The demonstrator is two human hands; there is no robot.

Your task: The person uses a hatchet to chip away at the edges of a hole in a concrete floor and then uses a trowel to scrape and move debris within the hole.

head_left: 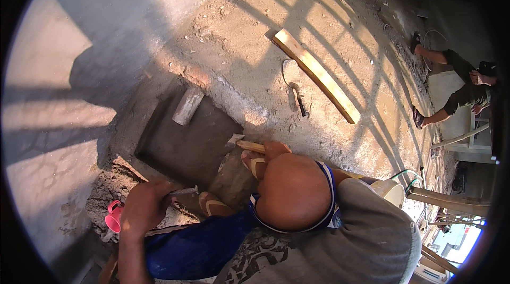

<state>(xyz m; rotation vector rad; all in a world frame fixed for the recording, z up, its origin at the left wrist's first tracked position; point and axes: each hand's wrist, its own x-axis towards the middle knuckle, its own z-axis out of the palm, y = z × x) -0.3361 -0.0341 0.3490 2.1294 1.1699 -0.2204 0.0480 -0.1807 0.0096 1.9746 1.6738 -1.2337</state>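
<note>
My right hand (276, 149) is closed round the wooden handle of a hammer (249, 146), partly hidden behind my knee. The hammer's pale head reaches over the near right edge of a square recess (180, 143) with a smooth, dark cement floor. My left hand (144, 204), slightly blurred, grips a short grey metal rod with a widened end (183, 191), held nearly level with that end toward the right. A pale pipe stub (188, 106) sticks into the recess from its far side. My sandalled feet (215, 205) stand at its near edge.
A wooden beam (319, 78) and a mortar-caked trowel with a dark handle (297, 95) lie on the rough floor. Left stands a plastered wall (48, 71); a pink plastic cup (113, 216) sits on rubble beside it. A bucket (392, 192) and another person (457, 82) are rightward.
</note>
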